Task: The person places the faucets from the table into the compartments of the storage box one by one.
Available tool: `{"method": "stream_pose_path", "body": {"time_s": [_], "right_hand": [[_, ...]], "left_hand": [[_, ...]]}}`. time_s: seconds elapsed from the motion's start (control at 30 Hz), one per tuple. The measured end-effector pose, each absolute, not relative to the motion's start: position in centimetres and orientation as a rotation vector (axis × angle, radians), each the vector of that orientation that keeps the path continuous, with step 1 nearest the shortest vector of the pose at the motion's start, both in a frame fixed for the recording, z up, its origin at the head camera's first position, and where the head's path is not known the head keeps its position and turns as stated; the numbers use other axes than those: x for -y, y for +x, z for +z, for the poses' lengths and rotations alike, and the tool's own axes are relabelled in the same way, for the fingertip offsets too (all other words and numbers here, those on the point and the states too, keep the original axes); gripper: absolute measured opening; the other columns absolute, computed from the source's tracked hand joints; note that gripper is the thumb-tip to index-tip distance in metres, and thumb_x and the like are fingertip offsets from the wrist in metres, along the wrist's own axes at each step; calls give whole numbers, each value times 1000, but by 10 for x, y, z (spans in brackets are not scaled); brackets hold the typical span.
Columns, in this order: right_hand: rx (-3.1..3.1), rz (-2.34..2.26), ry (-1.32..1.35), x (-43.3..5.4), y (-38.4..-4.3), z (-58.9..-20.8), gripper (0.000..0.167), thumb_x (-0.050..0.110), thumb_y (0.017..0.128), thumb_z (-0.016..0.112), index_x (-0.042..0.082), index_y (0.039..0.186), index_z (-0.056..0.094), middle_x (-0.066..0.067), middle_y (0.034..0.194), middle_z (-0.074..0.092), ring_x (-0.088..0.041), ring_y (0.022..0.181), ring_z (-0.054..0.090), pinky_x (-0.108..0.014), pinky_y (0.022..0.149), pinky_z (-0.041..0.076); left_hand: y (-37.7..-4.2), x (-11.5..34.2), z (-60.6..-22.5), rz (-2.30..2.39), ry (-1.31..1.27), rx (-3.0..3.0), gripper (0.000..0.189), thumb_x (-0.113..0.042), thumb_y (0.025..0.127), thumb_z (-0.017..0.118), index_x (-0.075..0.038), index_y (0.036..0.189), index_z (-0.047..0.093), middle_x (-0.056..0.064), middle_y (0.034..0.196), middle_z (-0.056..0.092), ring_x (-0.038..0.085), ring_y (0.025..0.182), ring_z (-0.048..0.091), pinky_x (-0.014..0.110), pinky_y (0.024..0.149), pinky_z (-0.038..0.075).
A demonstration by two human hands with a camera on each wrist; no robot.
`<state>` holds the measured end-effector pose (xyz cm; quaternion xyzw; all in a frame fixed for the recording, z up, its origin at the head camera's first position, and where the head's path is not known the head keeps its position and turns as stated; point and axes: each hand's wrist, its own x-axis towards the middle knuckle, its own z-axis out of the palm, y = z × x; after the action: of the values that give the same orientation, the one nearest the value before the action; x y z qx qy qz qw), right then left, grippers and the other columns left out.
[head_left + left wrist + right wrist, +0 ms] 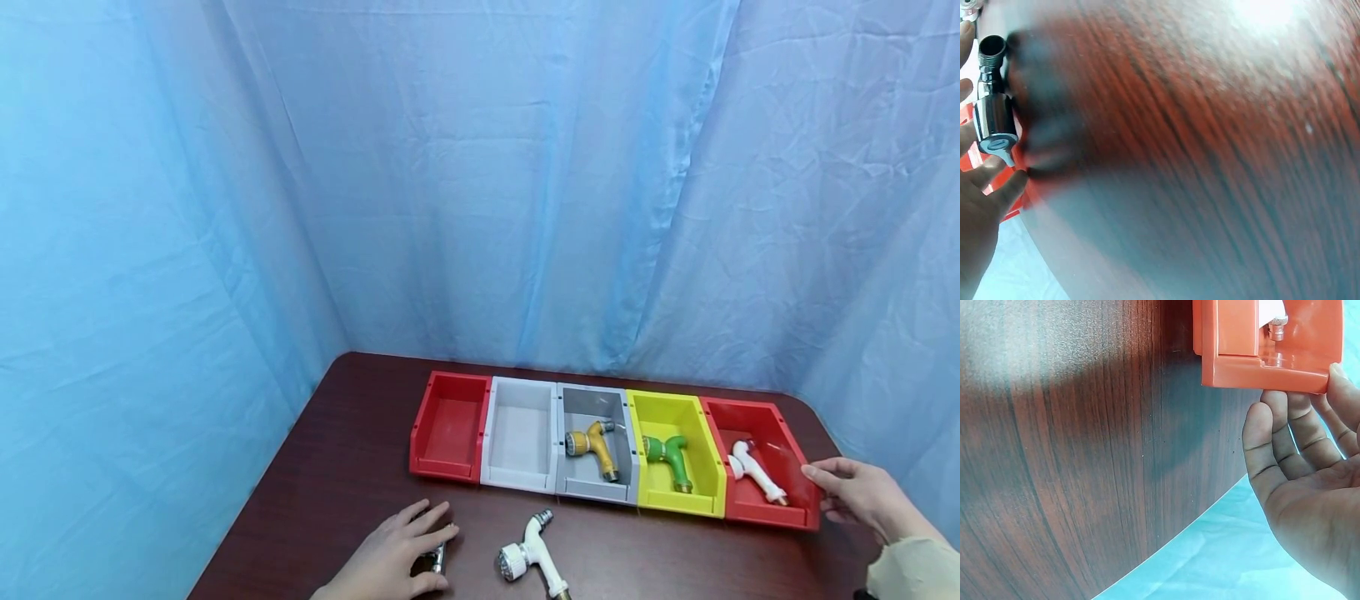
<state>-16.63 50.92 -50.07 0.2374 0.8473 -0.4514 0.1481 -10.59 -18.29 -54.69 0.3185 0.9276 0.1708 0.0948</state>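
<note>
My left hand [395, 552] is spread around a chrome tap [438, 558] at the table's near side. In the left wrist view, the chrome tap [996, 115] shows its threaded end and small lever, with fingers close on both sides. A white tap [534, 554] with a clear-ended knob lies to the right of that hand. My right hand [862, 493] pinches the outer wall of the right-hand red bin [802, 518], thumb at the rim and fingers outside. Inside that bin lies another white tap [757, 473], partly seen in the right wrist view.
Joined in the row are a left red bin [450, 417], a white bin [519, 417], a grey bin [596, 492] holding a yellow tap [596, 446], and a yellow bin [678, 502] holding a green tap [670, 457]. Blue curtains [480, 183] surround the dark wooden table [322, 467].
</note>
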Motion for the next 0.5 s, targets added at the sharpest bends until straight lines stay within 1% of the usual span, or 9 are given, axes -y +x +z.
{"method": "stream_pose_path", "body": {"time_s": [0.2,0.5], "right_hand": [[-2446,-1302,692,-512,-168,-505,67,41,95,73,-19,119,53,-3,79,66,-24,70,65,-40,67,62],[-2438,-1300,706,-510,-167,-503,72,44,95,72,-19,122,50,-4,79,66,-23,70,64,-40,68,62]], "left_hand": [[-107,184,-550,365,1010,-2748,60,-64,94,61,-33,145,59,0,155,50,34,141,46,60,104,48],[-105,189,-550,317,1119,-2776,57,-58,97,62,-31,147,58,0,150,56,34,139,49,56,104,49]]}}
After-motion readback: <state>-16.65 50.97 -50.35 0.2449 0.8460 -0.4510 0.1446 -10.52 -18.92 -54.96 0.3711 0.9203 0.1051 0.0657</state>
